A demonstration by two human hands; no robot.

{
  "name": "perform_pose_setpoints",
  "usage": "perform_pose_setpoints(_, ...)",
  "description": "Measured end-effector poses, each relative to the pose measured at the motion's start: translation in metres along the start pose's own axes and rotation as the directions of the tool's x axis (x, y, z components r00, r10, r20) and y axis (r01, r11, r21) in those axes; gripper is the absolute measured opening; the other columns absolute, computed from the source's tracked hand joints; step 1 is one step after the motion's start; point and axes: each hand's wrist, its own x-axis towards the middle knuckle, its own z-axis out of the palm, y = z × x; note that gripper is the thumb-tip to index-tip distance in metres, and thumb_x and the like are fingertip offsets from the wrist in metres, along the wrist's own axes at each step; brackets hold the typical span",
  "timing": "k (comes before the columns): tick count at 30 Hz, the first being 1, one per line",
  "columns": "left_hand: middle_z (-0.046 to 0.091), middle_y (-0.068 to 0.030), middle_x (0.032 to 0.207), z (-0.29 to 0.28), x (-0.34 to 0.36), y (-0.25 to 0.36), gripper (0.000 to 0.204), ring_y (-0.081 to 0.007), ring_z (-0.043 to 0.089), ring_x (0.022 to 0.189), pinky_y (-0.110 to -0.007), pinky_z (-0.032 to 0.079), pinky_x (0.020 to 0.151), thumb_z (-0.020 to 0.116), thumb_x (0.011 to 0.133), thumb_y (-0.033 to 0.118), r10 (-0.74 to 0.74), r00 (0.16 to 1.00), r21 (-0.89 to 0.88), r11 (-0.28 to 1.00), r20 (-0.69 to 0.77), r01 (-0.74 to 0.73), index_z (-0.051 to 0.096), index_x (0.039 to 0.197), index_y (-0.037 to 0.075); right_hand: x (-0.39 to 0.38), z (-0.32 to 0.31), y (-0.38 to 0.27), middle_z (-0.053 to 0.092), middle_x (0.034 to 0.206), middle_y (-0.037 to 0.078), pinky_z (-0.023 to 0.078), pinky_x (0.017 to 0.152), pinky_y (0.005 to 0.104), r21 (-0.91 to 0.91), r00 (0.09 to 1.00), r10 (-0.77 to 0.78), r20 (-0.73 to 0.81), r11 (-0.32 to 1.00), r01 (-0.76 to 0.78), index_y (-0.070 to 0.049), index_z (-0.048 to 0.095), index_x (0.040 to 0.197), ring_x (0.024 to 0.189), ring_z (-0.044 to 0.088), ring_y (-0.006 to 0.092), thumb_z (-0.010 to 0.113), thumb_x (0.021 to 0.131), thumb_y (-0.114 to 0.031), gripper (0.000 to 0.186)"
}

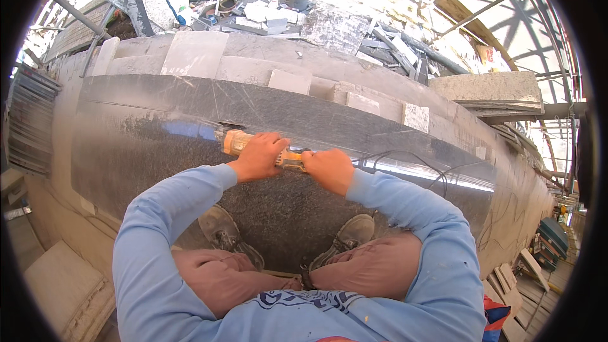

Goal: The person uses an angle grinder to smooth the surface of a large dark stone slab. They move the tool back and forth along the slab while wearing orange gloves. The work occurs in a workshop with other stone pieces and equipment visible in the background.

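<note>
An orange-yellow angle grinder [235, 142] lies in both my hands, its head pointing left over a dark stone slab [272, 206]. Around the front of its body my left hand [258, 154] is closed. My right hand [332, 170] grips the rear end, farther right. The grinder's head is at the long edge where the slab meets a raised dark stone strip [266, 106]; its disc cannot be made out clearly. Just left of the head, a bluish glossy patch [190, 129] shows along that edge. Pale dust covers much of the slab's left part.
A black cable [437, 180] loops over the slab on the right. Pale stone blocks [290, 81] line the far side, with broken offcuts [266, 16] beyond. My shoes [351, 233] rest on the slab. Stacked slabs [66, 291] stand at lower left, thick ones [491, 92] at far right.
</note>
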Motion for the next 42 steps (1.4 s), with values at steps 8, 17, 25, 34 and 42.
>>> perform_pose_setpoints(8, 0.063, -0.0149, 0.111, -0.007, -0.007, -0.022, 0.062, -0.0344, 0.062, 0.11, -0.046, 0.047, 0.096, 0.086, 0.066, 0.016, -0.023, 0.999, 0.059, 0.998, 0.028, 0.021, 0.06, 0.121, 0.006, 0.026, 0.016, -0.003, 0.072, 0.087, 0.015, 0.057, 0.062, 0.0432, 0.032, 0.995, -0.079, -0.064, 0.996, 0.081, 0.0, 0.061, 0.099, 0.077, 0.074, 0.032, 0.061, 0.09, -0.011, 0.014)
perform_pose_setpoints(17, 0.063, -0.0139, 0.11, -0.001, 0.001, 0.003, 0.063, -0.0341, 0.062, 0.108, -0.047, 0.048, 0.095, 0.087, 0.066, 0.018, 0.007, 1.0, -0.002, 1.0, 0.017, -0.007, 0.06, 0.122, 0.007, -0.004, -0.006, -0.002, 0.072, 0.088, 0.015, 0.057, 0.061, 0.0431, 0.026, 0.997, 0.023, 0.069, 0.999, -0.025, -0.001, 0.061, 0.099, 0.076, 0.074, 0.0308, 0.062, 0.09, -0.012, 0.015)
perform_pose_setpoints(25, 0.063, -0.0138, 0.11, -0.005, -0.003, -0.023, 0.065, -0.0341, 0.062, 0.107, -0.047, 0.048, 0.095, 0.088, 0.065, 0.018, -0.014, 0.998, 0.058, 0.998, 0.066, 0.01, 0.06, 0.123, 0.007, 0.024, 0.024, 0.003, 0.07, 0.081, 0.014, 0.055, 0.057, 0.0428, 0.025, 0.986, -0.097, -0.133, 0.995, 0.102, 0.0, 0.056, 0.1, 0.071, 0.073, 0.031, 0.063, 0.087, -0.009, 0.017)
perform_pose_setpoints(34, 0.063, -0.0149, 0.111, 0.002, 0.009, 0.008, 0.065, -0.0357, 0.062, 0.107, -0.047, 0.049, 0.093, 0.087, 0.063, 0.016, 0.028, 0.999, -0.022, 0.999, 0.02, -0.027, 0.06, 0.121, 0.005, -0.011, -0.012, 0.002, 0.072, 0.085, 0.012, 0.057, 0.063, 0.0412, 0.008, 0.996, 0.037, 0.083, 0.999, -0.038, -0.001, 0.061, 0.101, 0.078, 0.074, 0.0303, 0.063, 0.089, -0.011, 0.015)
perform_pose_setpoints(42, 0.062, -0.0147, 0.108, -0.002, -0.001, -0.024, 0.065, -0.0359, 0.062, 0.105, -0.047, 0.049, 0.092, 0.087, 0.064, 0.018, -0.017, 0.997, 0.058, 0.998, 0.078, 0.012, 0.06, 0.122, 0.006, 0.022, 0.025, 0.006, 0.069, 0.077, 0.013, 0.055, 0.056, 0.0437, 0.026, 0.991, -0.066, -0.113, 0.997, 0.07, -0.001, 0.057, 0.1, 0.069, 0.072, 0.032, 0.062, 0.088, -0.01, 0.016)
